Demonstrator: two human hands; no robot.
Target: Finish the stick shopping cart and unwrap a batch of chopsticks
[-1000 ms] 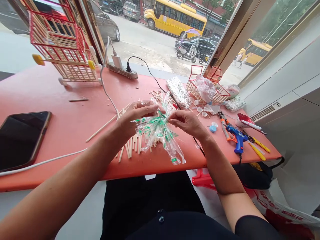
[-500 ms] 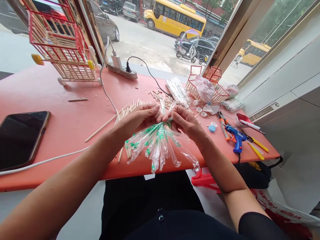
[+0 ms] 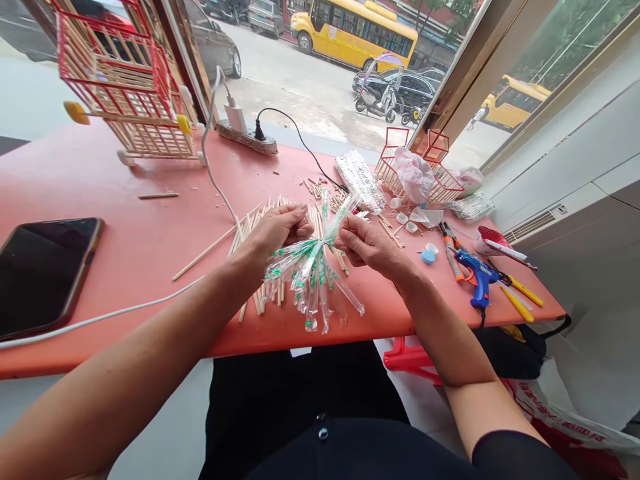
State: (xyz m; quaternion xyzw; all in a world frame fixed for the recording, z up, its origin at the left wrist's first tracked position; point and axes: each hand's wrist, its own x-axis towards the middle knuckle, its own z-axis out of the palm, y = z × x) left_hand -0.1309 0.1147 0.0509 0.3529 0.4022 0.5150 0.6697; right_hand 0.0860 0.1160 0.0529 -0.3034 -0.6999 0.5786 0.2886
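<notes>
A bunch of clear plastic wrappers [image 3: 316, 283] with green print hangs over the front part of the table, pinched narrow in its middle and fanned out below. Some wrapper ends stick up above the narrow part. On its left, my left hand [image 3: 286, 230] is closed with the fingers curled in, gripping plastic at the bunch's side. My right hand [image 3: 364, 241] makes a fist on the other side and also grips plastic there. The exact ends inside both fists are hidden. Behind and below the bunch lie loose wooden sticks [image 3: 257, 223].
A phone [image 3: 47, 273] and a white cable lie left on the pink table [image 3: 150, 247]. A stick-built cart [image 3: 125, 87] stands behind them. At right are pliers [image 3: 450, 250], a blue glue gun [image 3: 477, 273], a red-stained cup [image 3: 487, 240] and bottle caps. A power strip [image 3: 247, 138] sits by the window.
My hands have moved apart from the middle of the bunch and closed into fists. The wrappers below have drawn in and hang shorter. The view has shifted slightly.
</notes>
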